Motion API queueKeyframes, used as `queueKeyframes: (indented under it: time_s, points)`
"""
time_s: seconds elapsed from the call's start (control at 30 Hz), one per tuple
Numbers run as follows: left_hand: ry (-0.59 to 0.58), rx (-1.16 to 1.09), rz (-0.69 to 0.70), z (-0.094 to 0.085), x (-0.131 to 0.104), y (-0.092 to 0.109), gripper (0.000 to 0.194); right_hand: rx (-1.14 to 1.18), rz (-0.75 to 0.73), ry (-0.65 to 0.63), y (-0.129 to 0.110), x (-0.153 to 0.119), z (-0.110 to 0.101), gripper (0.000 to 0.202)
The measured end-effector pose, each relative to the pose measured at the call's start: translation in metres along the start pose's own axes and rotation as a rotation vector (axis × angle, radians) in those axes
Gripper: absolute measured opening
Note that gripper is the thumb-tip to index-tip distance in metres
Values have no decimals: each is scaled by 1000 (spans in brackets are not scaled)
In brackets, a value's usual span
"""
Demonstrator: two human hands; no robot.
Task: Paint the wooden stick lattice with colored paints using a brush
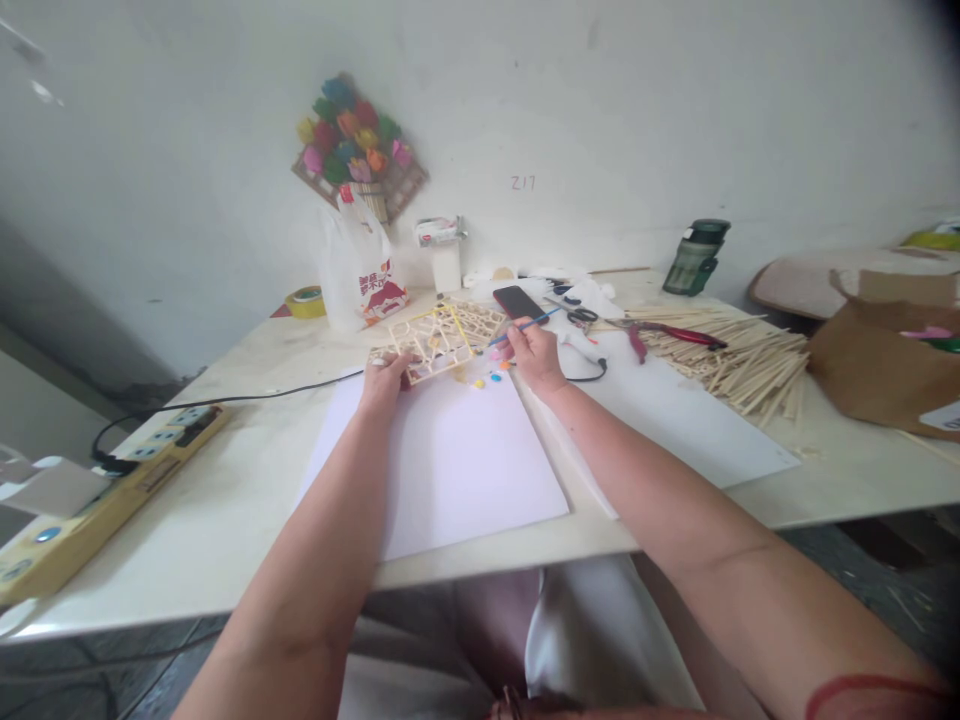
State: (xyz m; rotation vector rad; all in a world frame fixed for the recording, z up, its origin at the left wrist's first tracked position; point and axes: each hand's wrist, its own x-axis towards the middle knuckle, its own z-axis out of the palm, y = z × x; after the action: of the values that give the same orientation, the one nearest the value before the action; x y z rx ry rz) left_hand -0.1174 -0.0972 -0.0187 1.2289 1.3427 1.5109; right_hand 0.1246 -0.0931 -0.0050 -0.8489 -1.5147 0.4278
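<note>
My left hand (388, 380) grips the near left corner of a wooden stick lattice frame (431, 345), tilted above the table. Part of the frame's far and right edge is yellow; the rest is bare wood. In my right hand (532, 355) is a thin blue paintbrush (538, 321), its fingers closed around it and its tip close to the frame's right edge. Small blobs of paint, among them a blue paint blob (496, 378) and a yellow paint blob (480, 384), lie just below the brush. White paper (472, 470) spreads under both hands.
A black phone (520, 303), scissors (581, 315), red-handled pliers (686, 333) and a pile of wooden sticks (739, 365) lie toward the right. A plastic bag (349, 275) and yellow tape (305, 302) stand at the back left. A power strip (142, 480) runs along the left edge.
</note>
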Motion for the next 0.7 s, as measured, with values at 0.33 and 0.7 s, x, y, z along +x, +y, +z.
queueKeyframes:
  time_s: [0.33,0.7]
  points:
    - [22,-13,-4,2,-2,3,32,67,69,30,-5,-1,2,44]
    - [2,-5,14,1,-2,2,31,53,78,-8,-7,-4,4,41]
